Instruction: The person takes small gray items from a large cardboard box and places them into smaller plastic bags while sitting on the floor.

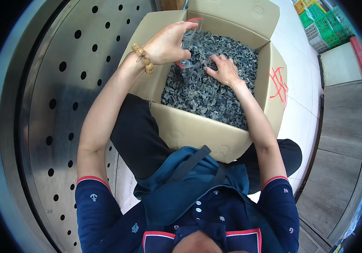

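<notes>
An open cardboard box [200, 128] holds a deep heap of dark, curled dried pieces [200, 98] that look like dried wood ear fungus. Over the box's far left part, my left hand [168, 42] holds a clear plastic bag [187, 64] with red edging, thumb and fingers spread along it. A beaded bracelet is on the left wrist. My right hand [223, 69] rests on the heap near the middle, fingers bent, with a bit of clear plastic at its fingertips. Whether the right fingers grip the plastic or the dried pieces is hard to tell.
A perforated metal panel [70, 126] stands along the left. The box's flaps are folded outward, the right one [275, 82] bearing red scribbles. Green, yellow and white plastic crates [326, 28] are stacked at the far right, beyond white floor tiles [301, 76]. Grey cabinet doors [342, 123] line the right.
</notes>
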`<action>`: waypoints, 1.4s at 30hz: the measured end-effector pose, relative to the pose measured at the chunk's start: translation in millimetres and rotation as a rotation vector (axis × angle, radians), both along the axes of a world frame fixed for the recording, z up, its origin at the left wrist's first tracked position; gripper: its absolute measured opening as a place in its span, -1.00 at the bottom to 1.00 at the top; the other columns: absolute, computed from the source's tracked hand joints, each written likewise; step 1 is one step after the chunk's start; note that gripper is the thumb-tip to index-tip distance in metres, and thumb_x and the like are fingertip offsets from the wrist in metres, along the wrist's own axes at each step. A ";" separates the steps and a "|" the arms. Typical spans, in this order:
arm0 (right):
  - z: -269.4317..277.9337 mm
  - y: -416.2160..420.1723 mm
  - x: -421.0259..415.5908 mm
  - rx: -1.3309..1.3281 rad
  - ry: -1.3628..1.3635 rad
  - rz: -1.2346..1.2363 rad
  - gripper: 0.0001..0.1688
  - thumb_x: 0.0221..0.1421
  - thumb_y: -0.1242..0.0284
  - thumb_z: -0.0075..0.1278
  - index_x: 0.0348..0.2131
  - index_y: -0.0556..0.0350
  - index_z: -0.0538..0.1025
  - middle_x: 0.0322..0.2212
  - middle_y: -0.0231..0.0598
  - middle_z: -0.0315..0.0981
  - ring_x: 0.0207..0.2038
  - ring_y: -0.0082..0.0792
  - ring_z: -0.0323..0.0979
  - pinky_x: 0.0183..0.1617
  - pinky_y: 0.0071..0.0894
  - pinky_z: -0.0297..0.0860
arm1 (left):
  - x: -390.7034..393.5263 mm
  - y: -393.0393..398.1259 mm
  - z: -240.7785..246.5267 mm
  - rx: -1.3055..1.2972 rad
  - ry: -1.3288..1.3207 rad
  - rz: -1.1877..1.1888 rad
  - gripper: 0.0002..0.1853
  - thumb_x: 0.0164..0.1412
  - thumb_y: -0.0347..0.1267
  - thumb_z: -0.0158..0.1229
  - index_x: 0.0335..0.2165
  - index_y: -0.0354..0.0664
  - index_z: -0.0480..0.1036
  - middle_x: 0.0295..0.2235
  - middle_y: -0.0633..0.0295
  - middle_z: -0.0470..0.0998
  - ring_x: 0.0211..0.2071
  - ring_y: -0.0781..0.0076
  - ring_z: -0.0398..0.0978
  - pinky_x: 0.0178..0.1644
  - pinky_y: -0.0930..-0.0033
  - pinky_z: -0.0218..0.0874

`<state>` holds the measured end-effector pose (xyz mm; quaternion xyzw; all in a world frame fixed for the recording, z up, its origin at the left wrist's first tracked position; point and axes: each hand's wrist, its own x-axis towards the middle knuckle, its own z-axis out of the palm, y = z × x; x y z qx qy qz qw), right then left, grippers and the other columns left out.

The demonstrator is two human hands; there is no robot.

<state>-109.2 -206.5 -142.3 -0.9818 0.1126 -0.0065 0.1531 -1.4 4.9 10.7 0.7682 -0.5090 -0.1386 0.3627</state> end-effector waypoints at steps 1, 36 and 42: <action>-6.1 -4.5 1.3 -0.013 -0.007 -0.022 -0.42 -0.04 0.09 0.13 -0.03 -0.17 0.42 -0.14 -0.08 0.34 -0.12 0.08 0.33 -0.06 0.00 0.34 | -0.2 -2.1 -3.2 -0.014 -0.061 -0.003 -0.23 -0.15 -0.59 0.10 0.14 -0.35 0.18 -0.05 0.14 0.39 -0.53 0.62 0.33 -0.47 0.52 0.34; 14.4 -32.6 -57.3 -0.010 0.288 -0.135 0.11 -0.20 -0.39 -0.02 0.18 -0.17 0.27 0.03 0.17 0.19 0.12 0.25 0.16 0.23 0.04 0.12 | 5.7 -10.0 -17.3 -0.023 -0.106 0.057 -0.24 -0.14 -0.50 0.17 0.12 -0.40 0.18 -0.13 0.13 0.45 -0.50 0.58 0.32 -0.29 0.48 0.31; 19.3 19.4 -68.9 0.049 0.142 0.025 -0.15 -0.13 -0.05 0.20 0.06 -0.06 0.31 -0.06 0.08 0.18 -0.09 0.06 0.41 -0.04 -0.02 0.39 | 4.7 -4.9 -11.8 0.043 -0.097 0.062 -0.24 -0.14 -0.49 0.16 0.12 -0.40 0.19 -0.09 0.12 0.43 -0.50 0.56 0.34 -0.30 0.47 0.31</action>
